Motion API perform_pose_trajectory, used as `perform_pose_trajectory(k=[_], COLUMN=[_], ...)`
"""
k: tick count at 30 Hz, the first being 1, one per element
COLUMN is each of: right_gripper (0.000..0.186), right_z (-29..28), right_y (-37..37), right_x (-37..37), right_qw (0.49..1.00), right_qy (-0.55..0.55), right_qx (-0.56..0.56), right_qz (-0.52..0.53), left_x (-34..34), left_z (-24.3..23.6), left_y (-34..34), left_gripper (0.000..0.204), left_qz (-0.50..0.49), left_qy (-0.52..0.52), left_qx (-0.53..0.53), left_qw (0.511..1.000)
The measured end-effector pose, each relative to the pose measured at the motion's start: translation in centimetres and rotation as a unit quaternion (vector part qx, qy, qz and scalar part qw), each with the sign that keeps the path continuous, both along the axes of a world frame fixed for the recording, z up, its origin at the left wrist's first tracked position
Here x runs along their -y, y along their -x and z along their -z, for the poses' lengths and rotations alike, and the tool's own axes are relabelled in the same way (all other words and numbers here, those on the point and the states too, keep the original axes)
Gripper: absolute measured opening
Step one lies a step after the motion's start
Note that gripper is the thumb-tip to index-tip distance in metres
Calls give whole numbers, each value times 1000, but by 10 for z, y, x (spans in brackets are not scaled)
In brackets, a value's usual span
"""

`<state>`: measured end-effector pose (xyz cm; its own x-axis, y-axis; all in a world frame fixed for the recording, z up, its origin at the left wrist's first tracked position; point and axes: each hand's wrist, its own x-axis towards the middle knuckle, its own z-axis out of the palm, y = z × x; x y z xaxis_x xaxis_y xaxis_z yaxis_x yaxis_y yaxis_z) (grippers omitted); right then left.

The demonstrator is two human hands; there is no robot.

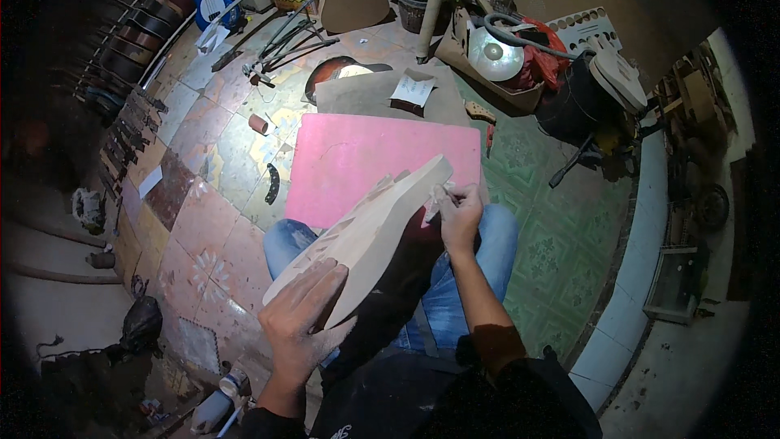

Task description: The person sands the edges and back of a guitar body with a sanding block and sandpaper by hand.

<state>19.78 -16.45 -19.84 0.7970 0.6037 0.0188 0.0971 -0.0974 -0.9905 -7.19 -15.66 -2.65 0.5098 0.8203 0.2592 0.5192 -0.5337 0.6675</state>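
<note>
A pale, unfinished wooden guitar body is tilted up on its edge above my lap, its cut-outs turned to the left. My left hand grips its near end, with the thumb on one side and the fingers on the other. At the far end, my right hand pinches a small, crumpled whitish piece against the edge of the wood. It may be folded sandpaper, but its kind is not clear. Beneath the far part of the body lies a pink foam mat.
Beyond the mat lie a grey sheet, a guitar headstock and a red-handled tool. A box of odds and ends stands far right, beside a black bucket. An acoustic guitar body stands at the back.
</note>
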Motion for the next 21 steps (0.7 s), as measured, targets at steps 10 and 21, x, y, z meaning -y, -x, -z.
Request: perform_pose_trajectory(k=[10,21], right_gripper=[29,26], right_z=[1,18], right_y=[5,10], right_x=[-1,-2], right_qw=[999,974], right_qy=[9,-1], right_qx=[44,223], right_qz=[-14,-49], left_x=[-1,-5], left_z=[1,3], left_y=[-2,0], left_gripper=[65,63], left_qz=[-5,1], left_qy=[8,2], left_qx=[-2,16], left_qw=[1000,1000])
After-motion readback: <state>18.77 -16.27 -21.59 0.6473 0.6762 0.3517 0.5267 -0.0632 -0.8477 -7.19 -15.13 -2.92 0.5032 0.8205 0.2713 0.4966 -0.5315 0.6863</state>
